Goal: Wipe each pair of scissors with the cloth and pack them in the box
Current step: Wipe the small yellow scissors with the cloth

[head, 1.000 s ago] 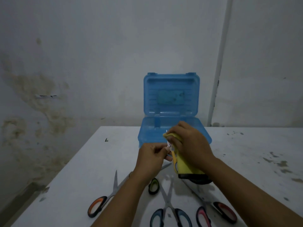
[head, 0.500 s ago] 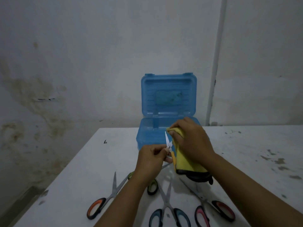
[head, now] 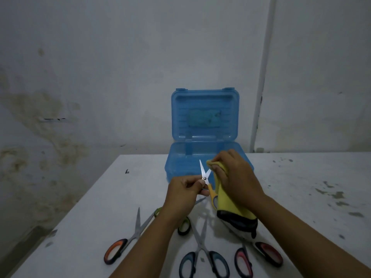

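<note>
Right hand (head: 235, 177) grips yellow cloth (head: 230, 205) before open blue box (head: 204, 157) on tabletop (head: 100, 217); left hand (head: 184, 190) pinches small scissors (head: 205, 175) at pivot, blades splayed. Risk: bare tips nick fingers, thin pinch slips.

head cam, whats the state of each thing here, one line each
blue box: lid up, open
small yellow scissors: blades apart, held up
left hand: pinches them near the pivot
right hand: grips the cloth
yellow cloth: hangs from that hand
orange scissors: flat on table
blue scissors: flat on table
</note>
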